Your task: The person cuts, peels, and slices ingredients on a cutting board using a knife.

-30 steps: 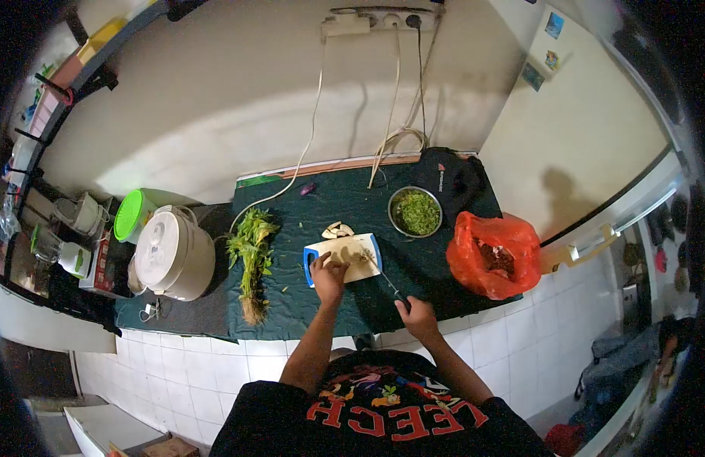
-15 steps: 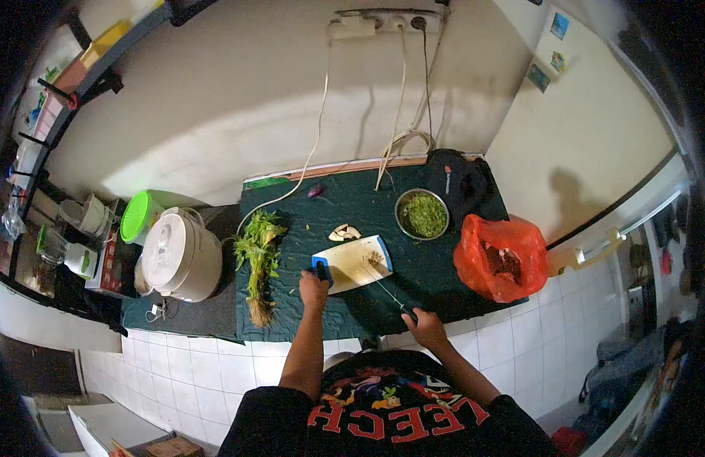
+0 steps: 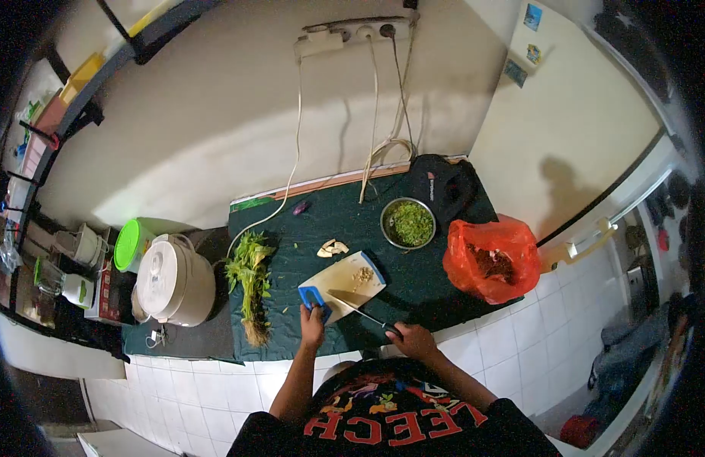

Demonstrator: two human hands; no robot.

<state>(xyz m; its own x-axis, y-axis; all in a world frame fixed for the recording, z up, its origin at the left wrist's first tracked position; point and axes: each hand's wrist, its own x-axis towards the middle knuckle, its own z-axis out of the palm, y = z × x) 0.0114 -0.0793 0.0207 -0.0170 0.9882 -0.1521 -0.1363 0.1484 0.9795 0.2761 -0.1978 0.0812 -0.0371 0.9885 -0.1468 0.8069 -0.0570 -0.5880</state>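
Observation:
A white cutting board [image 3: 342,283] with blue ends lies at a slant on the dark green table cover. My left hand [image 3: 312,326] is closed around its blue handle at the near left end. In my right hand [image 3: 415,343] is the black handle of a knife [image 3: 362,312], whose blade reaches left over the board's near part. Small chopped bits [image 3: 363,276] sit toward the board's far right end. Just beyond the board are several pale cut pieces [image 3: 333,248]. A bunch of leafy greens with roots [image 3: 253,282] lies left of my left hand.
A metal bowl of chopped greens [image 3: 409,223] stands at the back right, beside a black bag [image 3: 444,186]. A red plastic bag [image 3: 492,261] sits at the right edge. On the left is a white rice cooker [image 3: 175,279]. A purple shallot or onion [image 3: 301,207] lies near the wall.
The knife blade has moved left, away from the chopped bits and toward the board's handle end. The board has come slightly nearer to my body. My view has shifted a little.

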